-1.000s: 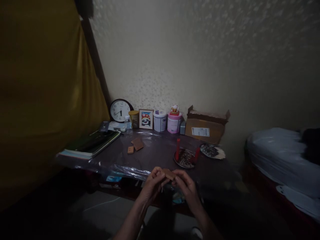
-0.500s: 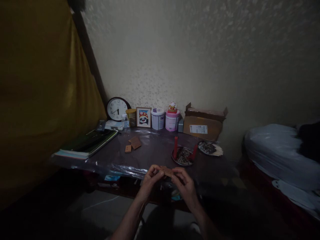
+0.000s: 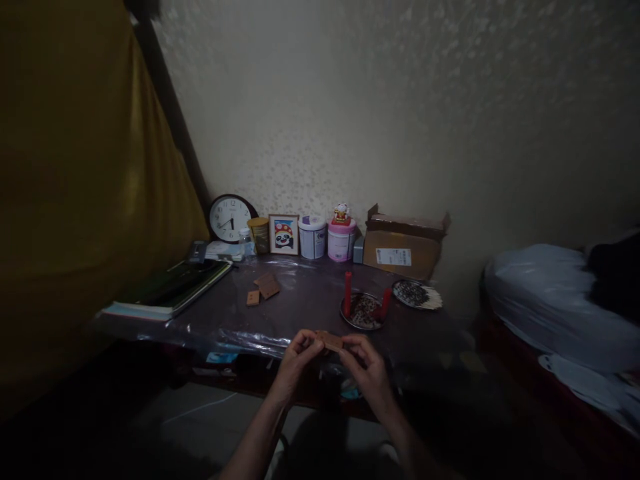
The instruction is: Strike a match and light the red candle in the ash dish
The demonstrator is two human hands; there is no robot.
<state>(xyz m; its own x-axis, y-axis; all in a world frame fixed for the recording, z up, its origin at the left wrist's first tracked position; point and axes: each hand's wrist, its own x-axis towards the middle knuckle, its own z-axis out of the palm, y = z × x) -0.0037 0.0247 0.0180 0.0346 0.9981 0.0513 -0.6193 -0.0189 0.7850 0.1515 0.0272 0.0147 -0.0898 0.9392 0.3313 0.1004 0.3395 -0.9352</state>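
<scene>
Between my hands is a small flat brown piece (image 3: 330, 341), which looks like wood or card, held just off the table's front edge. My left hand (image 3: 299, 357) pinches its left end between thumb and fingers. At its right end, my right hand (image 3: 367, 365) grips it the same way. Similar flat brown pieces lie on the table at the left: a larger rectangular one (image 3: 269, 287) and a small one with dark holes or marks (image 3: 253, 298). Fine detail on the held piece is too dim to make out.
On the plastic-covered table (image 3: 300, 300), red candles (image 3: 348, 293) stand on a metal plate (image 3: 363, 325). Beside it is a plate of matchsticks (image 3: 417, 295). A clock (image 3: 230, 219), framed panda picture (image 3: 284, 235), tins (image 3: 313, 239) and cardboard box (image 3: 400, 250) line the wall.
The piece in my hands has tilted so that more of its flat face shows. Both hands keep their grip, and the whole view has shifted slightly.
</scene>
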